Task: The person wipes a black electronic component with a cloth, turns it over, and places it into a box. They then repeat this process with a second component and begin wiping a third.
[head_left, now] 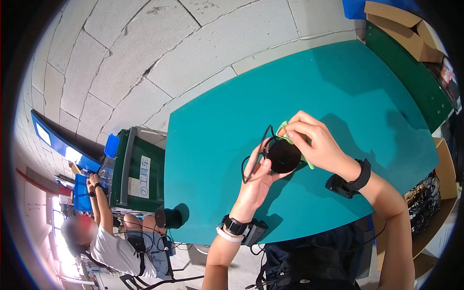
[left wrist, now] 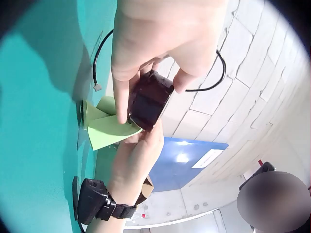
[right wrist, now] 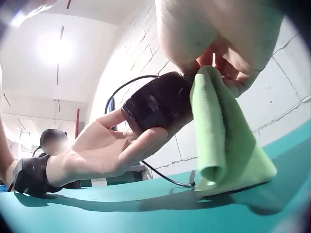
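My left hand (head_left: 257,182) grips a dark, glossy, round device (head_left: 284,156) above the table, fingers and thumb about its sides. From the device a thin black cable (head_left: 245,170) loops past the left hand; its small pale connector (left wrist: 97,87) shows in the left wrist view. My right hand (head_left: 316,142) pinches a light green cloth (right wrist: 214,131) at the device's edge. Folded over, the cloth hangs down beside the device in the right wrist view. Part of the cloth is hidden behind the right hand in the head view.
Under the hands lies a green tabletop (head_left: 217,140). A black cylindrical object (head_left: 168,218) stands by its left edge. At the right are an open carton (head_left: 442,169) with black cables and a green cabinet (head_left: 396,72). Another person (head_left: 118,246) sits at the left.
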### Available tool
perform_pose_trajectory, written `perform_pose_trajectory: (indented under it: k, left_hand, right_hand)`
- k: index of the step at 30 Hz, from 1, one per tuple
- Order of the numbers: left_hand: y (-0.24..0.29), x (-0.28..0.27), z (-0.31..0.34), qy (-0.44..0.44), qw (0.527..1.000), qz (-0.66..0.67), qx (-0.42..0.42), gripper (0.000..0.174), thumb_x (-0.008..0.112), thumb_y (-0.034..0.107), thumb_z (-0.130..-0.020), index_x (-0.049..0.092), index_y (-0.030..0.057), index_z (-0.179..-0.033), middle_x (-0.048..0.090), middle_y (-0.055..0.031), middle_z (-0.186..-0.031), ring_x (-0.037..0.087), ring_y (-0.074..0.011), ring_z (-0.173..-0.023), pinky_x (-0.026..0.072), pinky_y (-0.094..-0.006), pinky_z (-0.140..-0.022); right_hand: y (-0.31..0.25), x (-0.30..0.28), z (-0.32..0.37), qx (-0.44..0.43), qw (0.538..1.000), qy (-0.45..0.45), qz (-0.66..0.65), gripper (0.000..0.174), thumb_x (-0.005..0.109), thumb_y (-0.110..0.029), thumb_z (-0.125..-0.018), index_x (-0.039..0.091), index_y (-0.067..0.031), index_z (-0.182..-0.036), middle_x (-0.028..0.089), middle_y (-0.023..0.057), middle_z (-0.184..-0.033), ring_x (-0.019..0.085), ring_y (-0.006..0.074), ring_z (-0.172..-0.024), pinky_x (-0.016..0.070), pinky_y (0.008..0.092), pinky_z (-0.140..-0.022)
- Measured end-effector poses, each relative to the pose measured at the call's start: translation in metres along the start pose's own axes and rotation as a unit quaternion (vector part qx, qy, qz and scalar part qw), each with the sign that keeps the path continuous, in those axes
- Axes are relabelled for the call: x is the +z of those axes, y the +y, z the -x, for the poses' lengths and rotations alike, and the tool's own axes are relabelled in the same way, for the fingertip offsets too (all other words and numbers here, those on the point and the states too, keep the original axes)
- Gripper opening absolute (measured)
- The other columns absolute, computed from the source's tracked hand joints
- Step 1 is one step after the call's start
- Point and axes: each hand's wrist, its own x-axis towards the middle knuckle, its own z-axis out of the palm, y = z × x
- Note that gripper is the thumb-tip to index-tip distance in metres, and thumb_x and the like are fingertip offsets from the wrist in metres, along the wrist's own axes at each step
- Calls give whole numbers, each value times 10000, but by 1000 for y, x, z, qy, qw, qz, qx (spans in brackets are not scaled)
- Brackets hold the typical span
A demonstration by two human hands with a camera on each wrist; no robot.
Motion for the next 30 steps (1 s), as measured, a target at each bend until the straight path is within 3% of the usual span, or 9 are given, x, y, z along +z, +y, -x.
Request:
perform_pose_trajectory:
  k: [5, 7, 10, 15, 17, 19, 22, 27, 30]
  left_hand:
    - [-4, -1, -1, 18, 1000, -16, -3, 530, 463, 301, -971, 276, 102, -1425, 406, -103, -1382, 450, -272, -1255, 430, -522, -993]
    - [-3, -3, -1, 13, 999, 49, -7, 515, 453, 279, -982, 268, 103, -1429, 394, -102, -1380, 450, -264, -1253, 437, -501, -991]
    - [-4, -9, -2, 16, 998, 59, 7, 559, 431, 345, -981, 233, 102, -1444, 393, -105, -1378, 418, -262, -1273, 402, -489, -1026]
    - [-2, -12, -1, 42, 996, 74, 36, 634, 479, 409, -937, 244, 102, -1439, 397, -110, -1375, 419, -249, -1263, 388, -485, -1041]
    - [-2, -13, -2, 34, 997, 66, 36, 649, 489, 424, -928, 248, 102, -1437, 398, -107, -1377, 417, -258, -1267, 380, -498, -1046]
    - [-2, -11, -2, 13, 996, 85, 7, 643, 487, 422, -929, 252, 104, -1435, 393, -102, -1381, 415, -261, -1268, 373, -508, -1051]
    - [-2, -6, -2, 19, 995, 93, 2, 623, 456, 410, -946, 249, 86, -1437, 381, -93, -1394, 424, -250, -1259, 380, -492, -1040]
    - [-3, -14, -3, 40, 997, 66, 15, 589, 409, 409, -968, 259, 89, -1439, 379, -87, -1400, 429, -231, -1255, 416, -445, -994]
    - [0, -9, -2, 21, 997, 73, 12, 601, 411, 416, -963, 261, 70, -1432, 378, -93, -1403, 414, -248, -1272, 414, -479, -1006]
  right_hand:
    - [-9, 7, 5, -49, 999, -11, 21, 142, 536, -45, -880, 632, -4, -977, 532, 96, -940, 577, 243, -772, 478, 345, -671]
    - [-11, 9, 6, -58, 997, -25, 43, 149, 552, -41, -863, 632, -9, -985, 525, 94, -956, 573, 243, -798, 480, 349, -687]
    - [-10, 15, 10, -161, 974, -111, 111, 236, 603, -43, -769, 625, -35, -1005, 520, 85, -965, 552, 264, -870, 466, 372, -772]
    - [-6, 4, 10, -156, 971, -126, 130, 238, 563, 15, -762, 619, -40, -986, 518, 85, -965, 550, 272, -850, 468, 374, -764]
    - [-9, -1, 7, -57, 988, -97, 103, 261, 542, 38, -762, 618, -43, -998, 526, 89, -964, 554, 279, -866, 471, 370, -767]
    - [-12, 2, 6, -54, 991, -64, 105, 275, 538, 49, -765, 615, -37, -1013, 538, 93, -964, 555, 282, -890, 473, 366, -777]
    - [-12, 8, 6, -164, 979, -76, 91, 270, 554, 40, -757, 611, -26, -1012, 557, 89, -987, 557, 264, -911, 469, 361, -805]
    - [-6, 9, 10, -191, 968, -142, 81, 187, 558, 26, -759, 606, -30, -931, 566, 61, -970, 563, 249, -893, 471, 355, -785]
    - [-9, 4, 8, -80, 990, -73, 85, 193, 554, 24, -776, 599, -23, -957, 564, 68, -972, 558, 263, -876, 474, 355, -734]
